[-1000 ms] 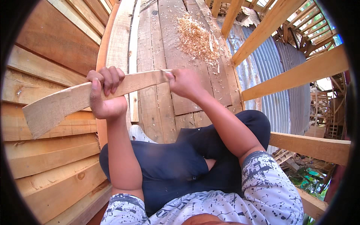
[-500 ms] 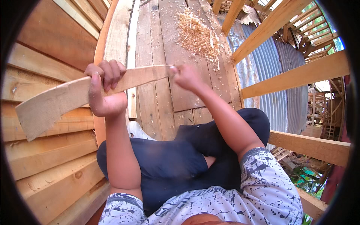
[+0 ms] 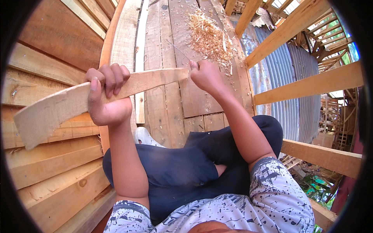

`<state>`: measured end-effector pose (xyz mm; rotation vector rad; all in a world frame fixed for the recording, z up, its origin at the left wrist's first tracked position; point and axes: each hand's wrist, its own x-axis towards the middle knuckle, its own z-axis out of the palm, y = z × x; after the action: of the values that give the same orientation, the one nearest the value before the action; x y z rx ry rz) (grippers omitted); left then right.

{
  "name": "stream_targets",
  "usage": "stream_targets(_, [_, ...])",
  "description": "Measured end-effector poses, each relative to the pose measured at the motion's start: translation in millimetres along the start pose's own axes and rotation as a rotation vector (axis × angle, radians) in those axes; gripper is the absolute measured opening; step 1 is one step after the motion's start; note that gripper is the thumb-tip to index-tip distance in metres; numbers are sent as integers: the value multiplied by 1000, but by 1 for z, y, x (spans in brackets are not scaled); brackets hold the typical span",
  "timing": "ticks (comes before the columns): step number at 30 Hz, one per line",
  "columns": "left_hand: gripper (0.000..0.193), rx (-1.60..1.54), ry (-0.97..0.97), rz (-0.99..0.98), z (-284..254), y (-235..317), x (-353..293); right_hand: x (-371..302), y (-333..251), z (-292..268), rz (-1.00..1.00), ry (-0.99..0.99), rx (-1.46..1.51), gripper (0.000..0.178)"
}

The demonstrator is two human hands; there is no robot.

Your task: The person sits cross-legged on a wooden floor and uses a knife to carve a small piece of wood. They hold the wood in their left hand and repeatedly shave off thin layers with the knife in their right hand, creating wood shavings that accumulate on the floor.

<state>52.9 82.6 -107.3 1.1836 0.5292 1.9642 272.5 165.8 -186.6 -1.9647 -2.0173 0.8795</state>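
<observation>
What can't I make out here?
- Head view: near end of the thin tool, inside the right fingers.
- Head view: part of the wooden board, under the left fingers.
- Head view: rest of the white shoe, behind dark trousers.
- Head view: patterned shirt, cut by lower edge.

Head-worn fisheye, facing down; left hand, right hand near.

L side: wall of horiz. wood boards w/ darker brown panel up top. Plank floor mid-frame, pale strip nr. its L edge. R side: open timber railing, corrugated metal sheets beyond, partly rusty; bright daylt., greenery lower R.
</observation>
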Motion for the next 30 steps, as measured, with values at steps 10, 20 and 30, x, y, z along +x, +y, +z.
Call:
stream_targets(10, [33, 92, 105, 97, -12, 23, 10, 33, 53, 12, -130, -99, -109, 29])
stream_targets(20, [34, 132, 189, 125, -19, 34, 14, 60, 98, 21, 69, 249, -44, 22])
stream_targets(30, [34, 115, 232, 126, -22, 38, 20, 72, 145, -17, -16, 110, -118, 26])
